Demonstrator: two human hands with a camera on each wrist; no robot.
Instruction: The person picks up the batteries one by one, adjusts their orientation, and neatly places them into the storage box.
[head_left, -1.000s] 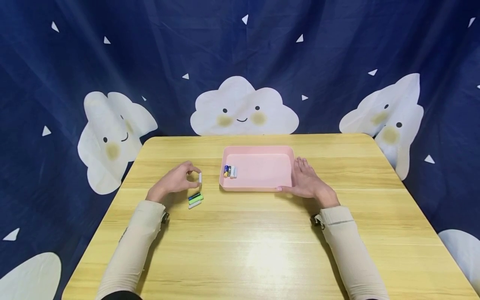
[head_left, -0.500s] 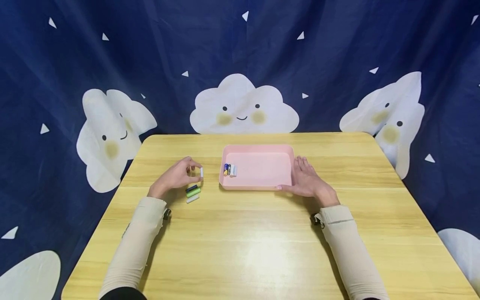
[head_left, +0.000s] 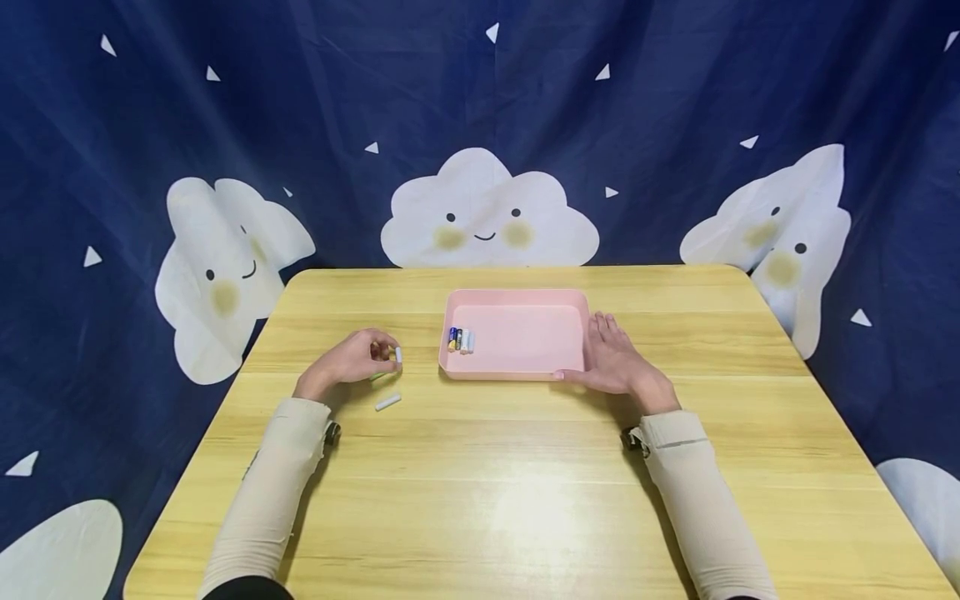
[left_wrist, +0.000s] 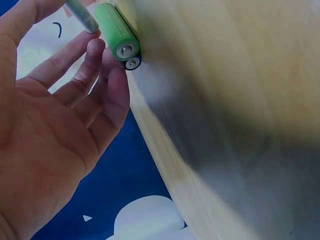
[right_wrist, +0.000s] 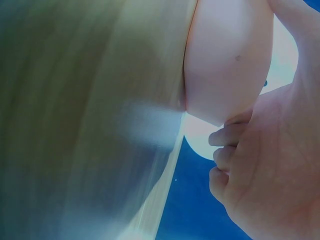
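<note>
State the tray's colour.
The tray is pale pink, shown best in the head view.

We see a cream left sleeve [head_left: 258, 500] and a cream right sleeve [head_left: 708, 508], long and snug, with little wrinkles. The right cuff [head_left: 672, 429] has a thin line across it. A small grey mark [head_left: 250, 466] is on the left one. Each has a black edge [head_left: 249, 589] at its near end. Small black things [head_left: 332, 432] stick out near the bare left grip [head_left: 354, 358] and bare right grip [head_left: 617, 362].

The left grip [head_left: 348, 358] hides most of the green battery [left_wrist: 117, 31] in the head view; the right wrist view crops the pink tray [right_wrist: 225, 55].
</note>
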